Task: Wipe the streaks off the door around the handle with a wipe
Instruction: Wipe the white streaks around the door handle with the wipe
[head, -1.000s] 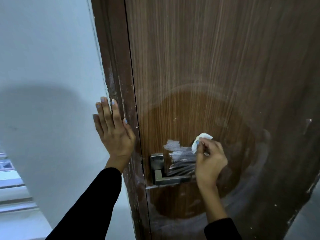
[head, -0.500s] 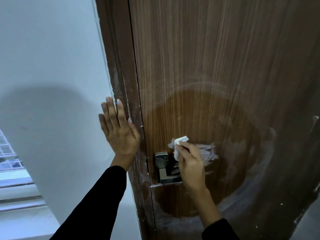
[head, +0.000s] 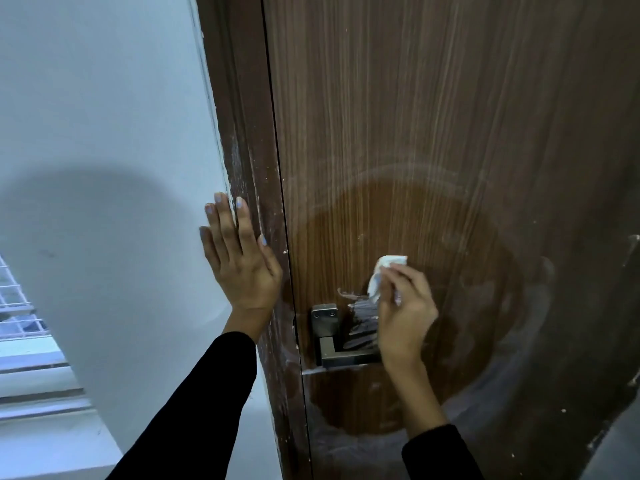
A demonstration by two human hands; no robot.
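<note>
A dark wooden door (head: 433, 133) fills the right of the head view, dusty, with a darker wiped round patch around its handle. The grey metal handle (head: 332, 341) sits low at the door's left edge. Grey-white streaks (head: 360, 317) lie just right of the handle plate. My right hand (head: 405, 313) holds a small crumpled white wipe (head: 381, 271) against the door, just above and right of the streaks, and hides the lever's end. My left hand (head: 239, 258) rests flat, fingers straight, on the white wall at the door frame.
The brown door frame (head: 249, 202) with white specks runs between the wall (head: 104, 133) and the door. A window with a grille (head: 17, 306) and a sill shows at the lower left. A grey surface shows at the bottom right corner.
My right hand swept the wipe left over the streaks, then back right. The streak patch is smaller than a second ago. My left hand has stayed on the wall.
</note>
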